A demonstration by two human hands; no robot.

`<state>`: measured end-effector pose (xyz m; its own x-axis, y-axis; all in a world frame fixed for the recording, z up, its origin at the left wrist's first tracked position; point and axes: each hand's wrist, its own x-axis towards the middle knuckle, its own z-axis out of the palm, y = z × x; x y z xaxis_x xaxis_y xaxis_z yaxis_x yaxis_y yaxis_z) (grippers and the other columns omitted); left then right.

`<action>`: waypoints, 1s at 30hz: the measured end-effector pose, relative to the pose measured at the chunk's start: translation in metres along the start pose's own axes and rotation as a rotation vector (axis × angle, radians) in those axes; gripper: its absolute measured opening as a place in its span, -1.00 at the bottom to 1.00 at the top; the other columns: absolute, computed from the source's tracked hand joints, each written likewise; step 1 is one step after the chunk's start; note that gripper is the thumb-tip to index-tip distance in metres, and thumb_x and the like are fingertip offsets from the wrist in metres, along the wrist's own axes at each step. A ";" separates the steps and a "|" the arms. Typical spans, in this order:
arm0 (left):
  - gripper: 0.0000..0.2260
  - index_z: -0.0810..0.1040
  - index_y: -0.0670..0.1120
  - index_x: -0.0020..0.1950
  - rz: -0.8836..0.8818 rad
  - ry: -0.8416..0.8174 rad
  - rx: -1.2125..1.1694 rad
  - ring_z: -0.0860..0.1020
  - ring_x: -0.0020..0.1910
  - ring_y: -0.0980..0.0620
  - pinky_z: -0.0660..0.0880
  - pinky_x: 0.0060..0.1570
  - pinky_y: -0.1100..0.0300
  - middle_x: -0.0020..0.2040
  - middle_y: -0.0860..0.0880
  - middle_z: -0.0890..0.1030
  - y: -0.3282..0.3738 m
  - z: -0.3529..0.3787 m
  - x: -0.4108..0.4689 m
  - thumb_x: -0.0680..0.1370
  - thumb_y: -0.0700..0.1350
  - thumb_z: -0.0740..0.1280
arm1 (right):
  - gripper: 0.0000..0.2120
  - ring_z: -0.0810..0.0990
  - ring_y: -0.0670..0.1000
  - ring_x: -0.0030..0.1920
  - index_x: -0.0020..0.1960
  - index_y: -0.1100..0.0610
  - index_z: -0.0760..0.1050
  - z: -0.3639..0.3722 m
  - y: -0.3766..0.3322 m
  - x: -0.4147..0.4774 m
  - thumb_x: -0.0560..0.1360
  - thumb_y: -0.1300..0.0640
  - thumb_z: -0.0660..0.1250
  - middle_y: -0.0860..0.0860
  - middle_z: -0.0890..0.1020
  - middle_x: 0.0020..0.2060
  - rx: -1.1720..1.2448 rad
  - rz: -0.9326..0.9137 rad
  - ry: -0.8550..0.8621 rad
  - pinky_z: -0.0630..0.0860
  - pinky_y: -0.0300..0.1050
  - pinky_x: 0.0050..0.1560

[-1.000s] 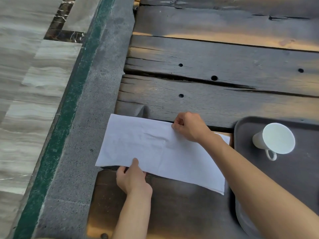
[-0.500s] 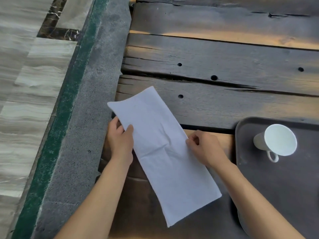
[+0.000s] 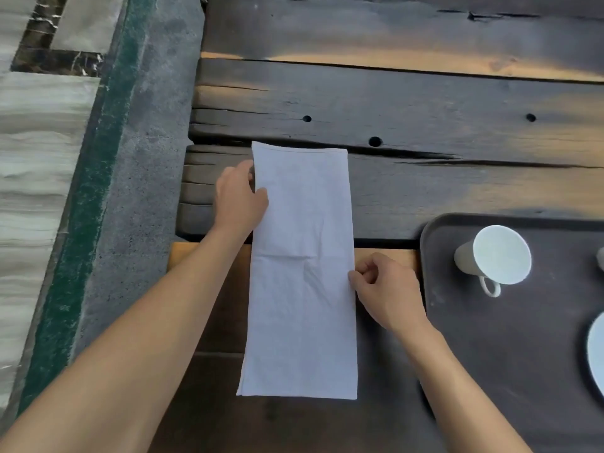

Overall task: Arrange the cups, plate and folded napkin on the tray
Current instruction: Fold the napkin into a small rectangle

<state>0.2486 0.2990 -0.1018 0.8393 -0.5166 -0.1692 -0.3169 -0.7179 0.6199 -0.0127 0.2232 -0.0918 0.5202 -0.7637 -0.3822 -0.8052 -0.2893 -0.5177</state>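
Cup (image 3: 493, 256) and plate (image 3: 596, 351) sat on the tray (image 3: 490, 354); fingers (image 3: 261, 193) of my left hand (image 3: 240, 199) and right hand (image 3: 385, 292) pinched the unplaced napkin (image 3: 302, 273).

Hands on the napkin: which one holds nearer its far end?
The left hand, gripping the white cloth napkin by its left edge; the right hand pinches the right edge midway.

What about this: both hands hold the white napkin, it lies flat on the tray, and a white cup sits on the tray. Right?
No: the head view shows the napkin flat on the wooden table, left of the tray. The left hand and right hand do hold it, and the white cup sits on the tray.
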 end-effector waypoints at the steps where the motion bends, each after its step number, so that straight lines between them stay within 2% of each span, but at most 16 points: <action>1: -0.72 0.55 -0.02 0.28 0.039 0.023 0.047 0.52 0.06 -0.07 0.49 -0.05 0.17 0.13 -0.09 0.57 -0.004 0.000 -0.007 0.57 -0.16 0.38 | -0.95 0.54 -0.11 -0.24 -0.09 -0.01 0.54 0.001 -0.002 0.000 0.50 0.03 0.37 -0.14 0.60 -0.29 -0.005 -0.054 0.045 0.42 -0.26 -0.26; 3: -0.63 0.50 0.01 0.39 0.127 0.039 0.054 0.53 0.09 -0.08 0.56 0.06 -0.04 0.15 -0.07 0.55 -0.013 0.001 -0.030 0.58 -0.08 0.39 | -0.89 0.51 -0.08 -0.21 0.03 0.04 0.56 0.008 -0.006 -0.002 0.54 0.04 0.38 -0.09 0.58 -0.25 -0.003 -0.180 0.125 0.40 -0.20 -0.20; 4: -0.58 0.47 0.02 0.43 0.166 0.031 0.047 0.53 0.10 -0.06 0.56 0.09 -0.06 0.16 -0.05 0.55 -0.019 0.001 -0.045 0.58 -0.01 0.41 | -0.86 0.50 -0.05 -0.18 0.05 0.08 0.57 0.012 -0.009 -0.001 0.55 0.04 0.39 -0.05 0.57 -0.23 0.001 -0.215 0.147 0.37 -0.19 -0.16; 8: -0.39 0.40 0.05 0.49 0.275 -0.037 0.233 0.42 0.17 -0.05 0.39 0.16 0.00 0.28 -0.05 0.45 -0.046 0.006 -0.094 0.51 0.24 0.43 | -0.78 0.46 0.01 -0.09 0.00 0.14 0.58 0.025 -0.012 0.010 0.51 -0.01 0.46 0.00 0.49 -0.12 -0.009 -0.194 0.139 0.28 -0.19 -0.11; 10: -0.38 0.41 0.06 0.50 0.240 -0.030 0.283 0.41 0.20 -0.07 0.31 0.18 -0.01 0.32 -0.06 0.41 -0.061 0.005 -0.102 0.50 0.27 0.42 | -0.73 0.45 0.01 -0.07 -0.02 0.12 0.55 0.024 -0.009 0.015 0.48 -0.06 0.48 -0.01 0.49 -0.12 -0.015 -0.149 0.117 0.31 -0.17 -0.09; 13: -0.43 0.46 0.06 0.46 0.137 0.043 0.221 0.37 0.27 -0.07 0.20 0.15 0.03 0.32 -0.04 0.45 -0.075 0.001 -0.106 0.50 0.23 0.43 | -0.73 0.47 0.00 -0.09 -0.03 0.07 0.51 0.017 -0.001 0.020 0.46 -0.08 0.49 -0.05 0.52 -0.18 0.032 -0.074 0.141 0.39 -0.13 -0.10; 15: -0.46 0.47 0.07 0.45 0.104 0.055 0.190 0.35 0.30 -0.07 0.19 0.15 0.03 0.29 0.01 0.52 -0.075 0.000 -0.107 0.52 0.21 0.42 | -0.70 0.51 0.00 -0.08 0.06 0.08 0.53 0.012 0.001 0.023 0.45 -0.05 0.49 -0.08 0.52 -0.17 0.097 -0.018 0.150 0.42 -0.13 -0.08; 18: -0.47 0.37 0.15 0.49 0.103 -0.025 0.181 0.32 0.31 -0.02 0.15 0.13 0.05 0.24 0.11 0.58 -0.070 0.001 -0.104 0.56 0.22 0.36 | -0.67 0.54 0.00 -0.09 0.17 0.09 0.55 0.008 -0.002 0.026 0.46 0.03 0.48 -0.05 0.55 -0.11 0.118 -0.028 0.124 0.49 -0.08 -0.02; 21: -0.46 0.26 0.26 0.52 0.116 -0.146 0.154 0.34 0.34 0.05 0.11 0.13 0.08 0.29 0.16 0.56 -0.067 -0.001 -0.096 0.57 0.23 0.33 | -0.69 0.55 0.00 -0.06 0.20 0.06 0.53 0.005 -0.006 0.027 0.47 0.10 0.46 -0.06 0.57 -0.06 0.125 -0.121 0.077 0.53 -0.01 0.05; 24: -0.50 0.29 0.31 0.49 0.148 -0.195 0.068 0.38 0.32 0.08 0.14 0.15 0.07 0.23 0.24 0.55 -0.069 -0.007 -0.093 0.58 0.16 0.36 | -0.69 0.54 -0.08 -0.09 0.18 0.00 0.48 0.005 -0.005 0.030 0.47 0.07 0.45 -0.14 0.59 -0.07 0.106 -0.156 0.030 0.49 -0.12 -0.02; 27: -0.52 0.40 0.25 0.47 0.184 -0.180 -0.028 0.39 0.29 0.16 0.19 0.19 0.10 0.19 0.29 0.53 -0.068 -0.011 -0.097 0.58 0.03 0.43 | -0.71 0.57 -0.15 -0.16 0.13 -0.05 0.48 0.003 -0.003 0.031 0.46 0.07 0.48 -0.18 0.62 -0.09 0.207 -0.110 0.010 0.46 -0.35 -0.12; 28: -0.51 0.43 0.23 0.46 0.176 -0.164 -0.084 0.41 0.23 0.21 0.24 0.18 0.14 0.15 0.31 0.54 -0.067 -0.011 -0.098 0.57 -0.02 0.45 | -0.73 0.58 -0.14 -0.17 0.10 -0.06 0.49 0.003 -0.002 0.031 0.46 0.08 0.48 -0.16 0.65 -0.10 0.280 -0.091 0.011 0.46 -0.41 -0.15; 30: -0.49 0.46 0.22 0.43 0.151 -0.159 -0.236 0.47 0.02 0.25 0.38 0.05 0.32 0.04 0.27 0.57 -0.064 -0.011 -0.099 0.55 -0.13 0.48 | -0.76 0.60 -0.11 -0.20 0.06 -0.08 0.51 0.001 -0.001 0.033 0.46 0.10 0.49 -0.10 0.67 -0.13 0.408 -0.074 -0.011 0.51 -0.38 -0.15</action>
<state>0.1903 0.4015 -0.1168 0.7054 -0.6886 -0.1681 -0.3052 -0.5091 0.8048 0.0055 0.1990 -0.1046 0.5775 -0.7426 -0.3393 -0.5872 -0.0891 -0.8046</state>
